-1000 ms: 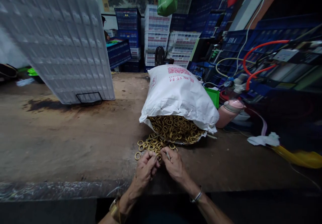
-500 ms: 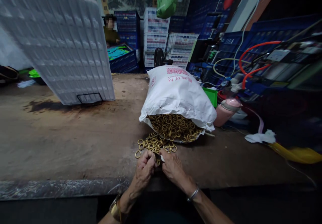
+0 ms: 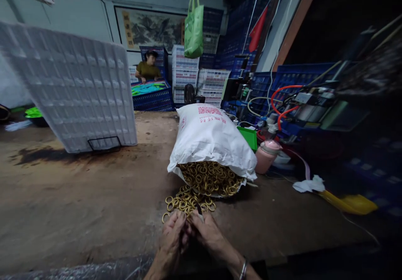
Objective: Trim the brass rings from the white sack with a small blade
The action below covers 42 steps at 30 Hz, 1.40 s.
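A white woven sack (image 3: 207,137) with red print lies on its side, its mouth full of brass-coloured rings (image 3: 207,178). More loose rings (image 3: 185,200) spill out onto the table in front of it. My left hand (image 3: 171,234) is closed in a pinch at the near edge of these rings; whatever is between its fingers is hidden. Beside it, almost touching, my right hand (image 3: 209,232) is closed on a slim dark tool (image 3: 199,208) whose tip sticks up past the fingers. A white patch shows by the right thumb and forefinger.
A ribbed translucent plastic panel (image 3: 91,91) stands upright on a black wire stand (image 3: 105,143) at left. Right of the sack are a pink bottle (image 3: 266,156), a green tray (image 3: 248,137) and a machine with orange hoses (image 3: 287,112). Behind, a person (image 3: 148,68) sits by stacked crates (image 3: 185,68).
The camera view has tilted up and shifted, so the scene sits lower. My hands have drawn closer together, and the dark tool's tip now shows above my right hand.
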Available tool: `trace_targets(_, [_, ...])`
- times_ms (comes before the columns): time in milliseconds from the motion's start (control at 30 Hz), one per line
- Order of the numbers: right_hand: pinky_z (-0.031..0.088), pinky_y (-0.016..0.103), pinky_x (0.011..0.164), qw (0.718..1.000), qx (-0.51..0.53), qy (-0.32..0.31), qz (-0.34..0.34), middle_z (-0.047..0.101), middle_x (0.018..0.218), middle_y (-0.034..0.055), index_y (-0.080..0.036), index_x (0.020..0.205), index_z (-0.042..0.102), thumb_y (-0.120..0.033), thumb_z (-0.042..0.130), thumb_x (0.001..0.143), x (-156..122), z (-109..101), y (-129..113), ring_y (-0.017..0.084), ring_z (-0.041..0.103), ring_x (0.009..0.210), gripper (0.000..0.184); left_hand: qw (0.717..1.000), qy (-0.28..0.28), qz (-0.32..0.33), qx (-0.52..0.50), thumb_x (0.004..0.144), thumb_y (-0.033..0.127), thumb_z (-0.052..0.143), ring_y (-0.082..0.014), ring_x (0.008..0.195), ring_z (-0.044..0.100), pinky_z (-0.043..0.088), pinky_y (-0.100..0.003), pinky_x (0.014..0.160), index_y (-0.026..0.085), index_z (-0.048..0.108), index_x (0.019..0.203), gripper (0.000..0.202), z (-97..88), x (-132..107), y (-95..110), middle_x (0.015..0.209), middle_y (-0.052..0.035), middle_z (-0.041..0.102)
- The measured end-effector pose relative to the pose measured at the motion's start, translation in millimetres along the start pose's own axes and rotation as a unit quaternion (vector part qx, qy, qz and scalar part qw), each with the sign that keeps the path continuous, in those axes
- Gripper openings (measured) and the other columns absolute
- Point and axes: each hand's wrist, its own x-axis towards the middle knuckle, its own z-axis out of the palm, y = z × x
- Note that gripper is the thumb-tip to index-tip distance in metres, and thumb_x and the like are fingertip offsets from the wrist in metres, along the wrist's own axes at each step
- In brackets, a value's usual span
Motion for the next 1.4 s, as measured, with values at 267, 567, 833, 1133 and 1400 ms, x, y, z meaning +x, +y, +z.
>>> trace_targets(267, [0.033,0.023,0.056,0.977,-0.179,0.043,-0.104,0.049,0.061,-0.0015,-0.018,0.068,0.048,-0.031,0.036,0.084,3.5,0.7,-5.1,0.012,0.043,0.059,0.024,0.998,-0.017,0.004,-0.059,0.058,0.051,0.071,-0.0019,0.035,0.030,0.018,-0.013,0.033,0.019,0.040,0.068,0.046,-11.6,-4.3,-0.8,0.050,0.0083,0.045])
trace_targets(567, [0.034,0.024,0.063,0.931,-0.335,0.014,-0.146,0.060,0.074,0.0024,-0.020,0.083,0.052,-0.009,0.040,0.071,0.4,-0.8,-9.5,0.016,0.053,0.069,0.020,0.995,-0.057,-0.038,-0.075,0.067,0.050,0.065,-0.0012,0.039,0.031,0.015,-0.013,0.035,0.018,0.046,0.081,0.040,-13.9,-7.6,4.3,0.058,0.0076,0.042])
trace_targets(833, [0.032,0.022,0.054,0.984,-0.156,0.023,-0.085,0.047,0.061,-0.0025,-0.019,0.073,0.051,-0.037,0.037,0.086,7.1,0.5,-8.2,0.011,0.042,0.056,0.026,0.997,-0.039,0.015,-0.071,0.069,0.046,0.065,-0.0015,0.040,0.033,0.022,-0.013,0.035,0.019,0.043,0.077,0.036,-16.7,-9.3,0.9,0.058,0.0085,0.041])
trace_targets(1133, [0.035,0.021,0.054,0.999,0.005,-0.003,-0.038,0.046,0.059,-0.0039,-0.017,0.073,0.050,-0.046,0.045,0.083,1.2,12.3,-2.9,0.009,0.041,0.054,0.031,0.998,0.009,0.042,-0.048,0.070,0.047,0.063,-0.0017,0.039,0.035,0.023,-0.012,0.035,0.018,0.043,0.080,0.036,-17.4,-4.9,-2.2,0.058,0.0066,0.048])
trace_targets(1400, [0.033,0.020,0.054,0.977,-0.162,0.007,-0.141,0.047,0.061,-0.0031,-0.018,0.071,0.053,-0.032,0.042,0.084,1.8,1.7,-8.9,0.010,0.041,0.057,0.021,0.994,-0.049,0.004,-0.100,0.072,0.043,0.063,-0.0019,0.040,0.036,0.025,-0.012,0.035,0.019,0.046,0.087,0.034,-18.7,-13.0,6.5,0.060,0.0073,0.046])
